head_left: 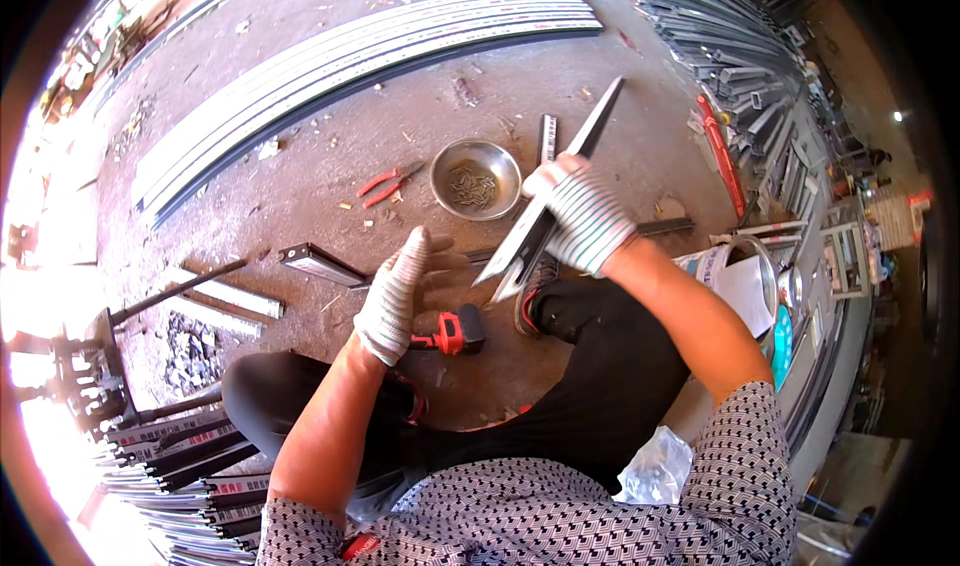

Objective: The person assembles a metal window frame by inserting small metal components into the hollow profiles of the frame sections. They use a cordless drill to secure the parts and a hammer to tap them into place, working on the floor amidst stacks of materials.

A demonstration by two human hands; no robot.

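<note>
A striped work glove covers my right hand (pixel 580 211), which is closed around a long metal profile (pixel 602 118) with dark and pale faces. The piece slants from far right down toward my knees, with a cut, pointed lower end. My left hand (pixel 402 291), gloved too, is held up to the left of that end, fingers stretched and holding nothing. Below it on the floor lies a red and black power tool (pixel 460 332), partly hidden by the hand and leg. Just beyond my hands stands a steel bowl (pixel 438 188) with small metal fasteners in it.
Red-handled pliers (pixel 378 188) lie left of the bowl. A bundle of long white profiles (pixel 350 66) stretches across the far floor. More profiles are piled at right (pixel 720 46) and lower left (pixel 190 466). A red bar (pixel 720 156) and clear plastic bag (pixel 657 466) are at right.
</note>
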